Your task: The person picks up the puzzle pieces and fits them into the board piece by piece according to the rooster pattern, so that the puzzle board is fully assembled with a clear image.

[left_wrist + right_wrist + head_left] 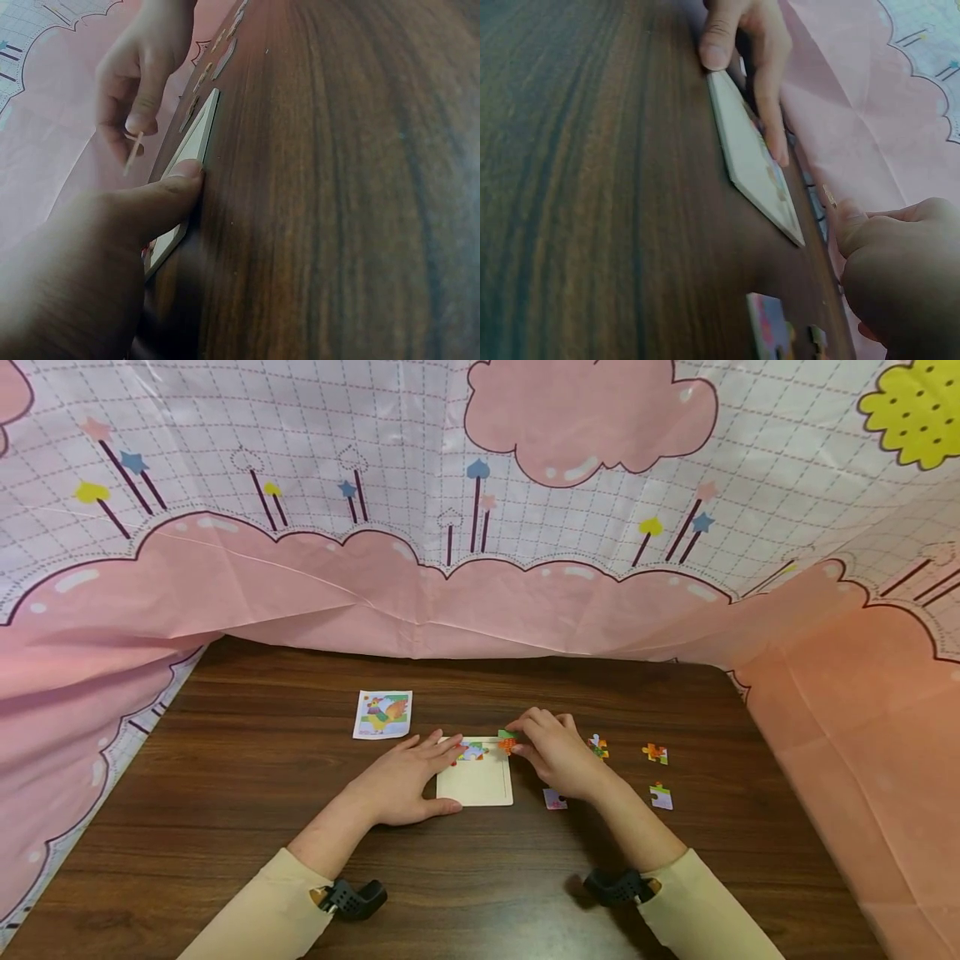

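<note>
A pale puzzle board (480, 787) lies on the table, with joined puzzle pieces (472, 751) along its far side. My left hand (405, 785) rests over the board's left side, fingers stretched to the far edge pieces. Its thumb (186, 169) presses on the near left corner. Between thumb and fingertips my right hand (557, 755) pinches an orange and green puzzle piece (507, 745), which overlaps the board's far right corner in the head view. Seen from the left wrist, that piece (133, 154) is tilted and raised above the board.
Loose pieces lie right of the board: a lilac one (555, 799), one partly behind the right hand (598, 746), an orange one (656, 753) and a green-and-lilac one (661, 796). A rooster picture card (382, 714) lies back left. Patterned cloth (420, 610) hangs behind the table.
</note>
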Available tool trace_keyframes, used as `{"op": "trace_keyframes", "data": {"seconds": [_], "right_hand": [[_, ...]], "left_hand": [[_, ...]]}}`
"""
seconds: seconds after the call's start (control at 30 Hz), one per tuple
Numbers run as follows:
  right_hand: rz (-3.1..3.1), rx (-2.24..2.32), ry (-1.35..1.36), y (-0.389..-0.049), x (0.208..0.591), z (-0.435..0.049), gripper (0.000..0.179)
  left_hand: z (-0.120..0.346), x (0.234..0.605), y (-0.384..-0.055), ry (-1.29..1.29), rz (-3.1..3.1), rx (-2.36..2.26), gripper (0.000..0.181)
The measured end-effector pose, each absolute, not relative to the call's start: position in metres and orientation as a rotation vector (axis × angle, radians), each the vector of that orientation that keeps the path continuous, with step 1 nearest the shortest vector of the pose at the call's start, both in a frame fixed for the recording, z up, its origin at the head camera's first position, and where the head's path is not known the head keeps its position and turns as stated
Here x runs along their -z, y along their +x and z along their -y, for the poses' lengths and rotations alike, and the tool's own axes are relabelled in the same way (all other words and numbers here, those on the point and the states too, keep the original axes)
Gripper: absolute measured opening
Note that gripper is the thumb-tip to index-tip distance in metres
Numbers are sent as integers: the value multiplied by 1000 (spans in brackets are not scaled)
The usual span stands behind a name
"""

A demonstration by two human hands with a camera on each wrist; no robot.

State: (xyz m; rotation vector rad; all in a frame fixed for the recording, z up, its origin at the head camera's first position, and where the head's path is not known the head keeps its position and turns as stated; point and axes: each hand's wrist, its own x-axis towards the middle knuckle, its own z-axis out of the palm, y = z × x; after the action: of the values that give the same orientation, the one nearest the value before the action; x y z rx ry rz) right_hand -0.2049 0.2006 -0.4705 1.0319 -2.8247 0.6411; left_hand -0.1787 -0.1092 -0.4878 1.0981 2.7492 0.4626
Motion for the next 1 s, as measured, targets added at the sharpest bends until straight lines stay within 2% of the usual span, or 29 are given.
{"op": "trace_keyframes", "data": {"seconds": [0.4, 1.0], "right_hand": [[2839, -540, 1092, -210, 486, -187, 29], [2780, -480, 1152, -214, 487, -185, 29]], "left_hand": [[110, 487, -179, 1118, -2741, -477, 91], [110, 488, -180, 1109, -2755, -430, 93]]}}
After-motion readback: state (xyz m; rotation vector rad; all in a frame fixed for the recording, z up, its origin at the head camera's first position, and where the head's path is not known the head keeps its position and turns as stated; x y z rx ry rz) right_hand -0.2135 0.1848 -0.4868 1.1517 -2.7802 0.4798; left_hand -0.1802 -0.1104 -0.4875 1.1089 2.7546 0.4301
